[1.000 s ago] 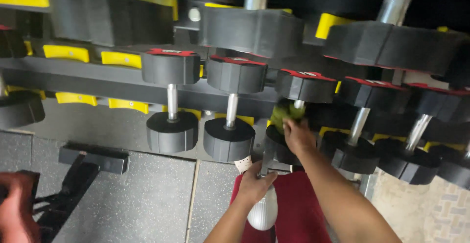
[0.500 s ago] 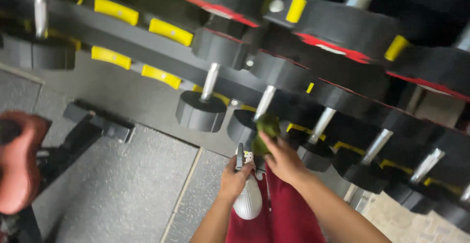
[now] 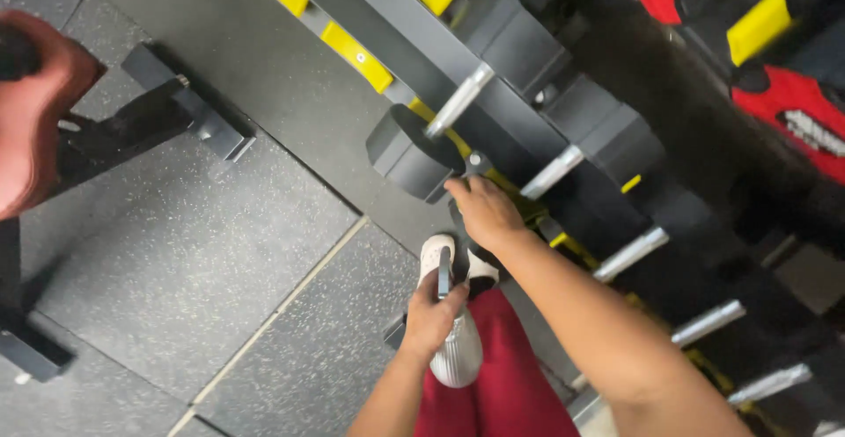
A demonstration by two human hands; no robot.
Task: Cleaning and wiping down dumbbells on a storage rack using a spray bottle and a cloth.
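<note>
Dumbbells on the lowest tier of a dark rack with yellow cradle pads (image 3: pixel 356 52) are being attended to at this moment. The right hand (image 3: pixel 482 212) is being pressed, fingers curled, against the rack just beside the black hexagonal end of a dumbbell (image 3: pixel 409 151), under its chrome handle (image 3: pixel 458 101); whether a cloth is being held inside that grip cannot be told, since nothing of one is showing past the fingers. The left hand (image 3: pixel 433 315) is being kept closed around the neck of a white spray bottle (image 3: pixel 456 349), the bottle being held low, near the red trousers (image 3: pixel 502 384) and well apart from the dumbbell. By the look of it, the work is being carried along the row: one dumbbell end is being handled, and the further chrome-handled dumbbells (image 3: pixel 629 254) to the right are being left untouched for now. A red padded bench end (image 3: pixel 31 111) is being shown at the left, above the speckled rubber floor (image 3: pixel 176 261).
</note>
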